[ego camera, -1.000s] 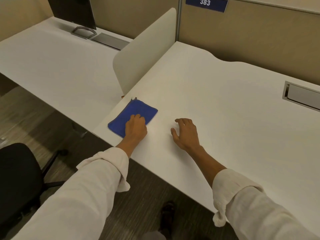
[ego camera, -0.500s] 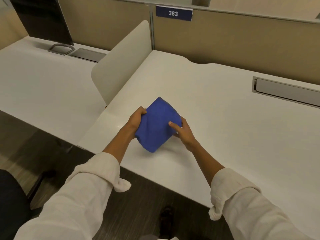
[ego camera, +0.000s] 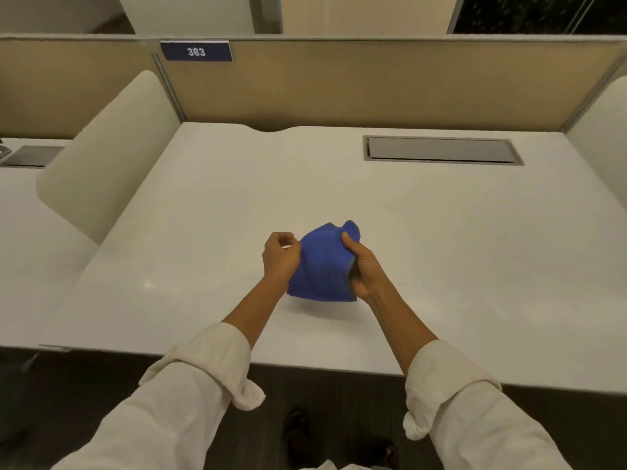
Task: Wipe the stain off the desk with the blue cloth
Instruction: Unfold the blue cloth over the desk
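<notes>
Above the smooth white surface, near its front edge, the blue cloth hangs bunched between both hands. Left hand has its grip pinched on the cloth's soft left edge; right hand has its grip closed around the crumpled right side, thumb on top.

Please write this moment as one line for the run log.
phase: preparing cloth | blue cloth: held above desk | left hand: gripping | right hand: gripping | wiping: not begun
</notes>
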`<action>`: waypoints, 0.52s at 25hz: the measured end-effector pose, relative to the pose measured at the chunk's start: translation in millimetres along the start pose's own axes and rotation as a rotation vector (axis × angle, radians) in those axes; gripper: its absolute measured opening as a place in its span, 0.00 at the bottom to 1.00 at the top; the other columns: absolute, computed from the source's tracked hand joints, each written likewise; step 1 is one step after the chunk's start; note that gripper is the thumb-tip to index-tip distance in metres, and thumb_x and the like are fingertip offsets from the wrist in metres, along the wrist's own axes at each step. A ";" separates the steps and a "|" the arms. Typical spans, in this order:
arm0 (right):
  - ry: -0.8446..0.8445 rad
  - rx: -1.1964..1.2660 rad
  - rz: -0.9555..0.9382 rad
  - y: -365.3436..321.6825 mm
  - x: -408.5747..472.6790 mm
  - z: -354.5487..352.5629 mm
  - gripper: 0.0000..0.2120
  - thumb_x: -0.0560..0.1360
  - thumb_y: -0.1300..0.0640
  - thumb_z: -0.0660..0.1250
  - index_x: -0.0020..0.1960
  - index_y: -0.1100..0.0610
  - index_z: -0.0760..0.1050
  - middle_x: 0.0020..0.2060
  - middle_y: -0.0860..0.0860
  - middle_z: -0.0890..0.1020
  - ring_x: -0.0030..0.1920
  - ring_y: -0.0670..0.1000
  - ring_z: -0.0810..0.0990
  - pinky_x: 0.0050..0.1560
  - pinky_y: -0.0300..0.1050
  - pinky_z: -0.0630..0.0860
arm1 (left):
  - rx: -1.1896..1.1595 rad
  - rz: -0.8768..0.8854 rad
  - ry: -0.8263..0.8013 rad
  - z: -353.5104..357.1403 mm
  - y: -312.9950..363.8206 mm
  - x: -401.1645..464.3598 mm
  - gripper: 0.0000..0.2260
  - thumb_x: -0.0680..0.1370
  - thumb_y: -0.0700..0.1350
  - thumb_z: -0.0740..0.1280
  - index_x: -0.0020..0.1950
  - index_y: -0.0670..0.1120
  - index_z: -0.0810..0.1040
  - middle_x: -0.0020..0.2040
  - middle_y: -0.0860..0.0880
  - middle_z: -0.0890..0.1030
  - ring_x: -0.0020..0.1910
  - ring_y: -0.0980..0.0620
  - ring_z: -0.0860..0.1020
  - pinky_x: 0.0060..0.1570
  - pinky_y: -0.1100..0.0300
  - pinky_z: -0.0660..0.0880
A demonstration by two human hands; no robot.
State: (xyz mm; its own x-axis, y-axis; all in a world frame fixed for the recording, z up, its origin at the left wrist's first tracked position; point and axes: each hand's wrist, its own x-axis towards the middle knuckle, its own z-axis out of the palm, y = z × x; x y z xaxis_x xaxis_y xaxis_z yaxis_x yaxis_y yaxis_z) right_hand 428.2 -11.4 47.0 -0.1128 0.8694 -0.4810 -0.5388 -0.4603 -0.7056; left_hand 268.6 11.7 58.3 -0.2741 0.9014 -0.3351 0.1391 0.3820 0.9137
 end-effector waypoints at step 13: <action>0.181 0.221 -0.258 -85.3 -86.8 -137.4 0.24 0.80 0.40 0.58 0.51 0.60 0.80 0.44 0.57 0.84 0.44 0.55 0.85 0.44 0.50 0.83 | 0.210 0.976 -0.424 178.0 35.4 -110.7 0.07 0.68 0.43 0.74 0.44 0.45 0.82 0.38 0.51 0.82 0.36 0.53 0.79 0.36 0.63 0.78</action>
State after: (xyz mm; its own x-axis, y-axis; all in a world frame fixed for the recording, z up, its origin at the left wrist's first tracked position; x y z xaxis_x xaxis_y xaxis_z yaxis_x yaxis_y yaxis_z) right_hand 598.6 -72.3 77.5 0.1885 0.8969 -0.4000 -0.6997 -0.1631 -0.6955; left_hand 473.3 -38.2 86.8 0.3889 0.8169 0.4260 0.2898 -0.5474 0.7851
